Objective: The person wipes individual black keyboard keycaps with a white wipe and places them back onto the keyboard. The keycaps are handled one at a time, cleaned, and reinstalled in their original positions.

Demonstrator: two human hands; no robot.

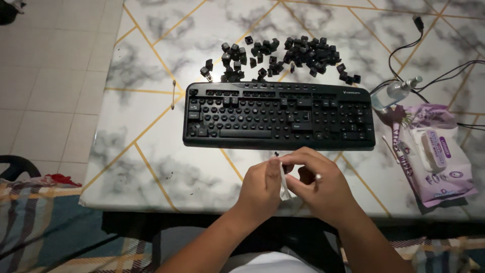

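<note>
Your left hand (260, 187) and right hand (316, 184) together pinch one small white wipe (284, 183); one black plastic keyboard (279, 116) lies just beyond them, one heap of loose black keycaps (288, 55) farther off.

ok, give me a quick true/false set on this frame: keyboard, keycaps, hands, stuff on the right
1. Most keycaps are off the keyboard. True.
2. The loose keycaps lie piled in front of the keyboard, by the hands. False: they lie behind it, on the far side.
3. Both hands, left hand and right hand, meet on a small white wipe. True.
4. The wet wipe pack lies left of the keyboard. False: right of it.
5. A clear spray bottle lies beyond the keyboard's right end. True.
</note>
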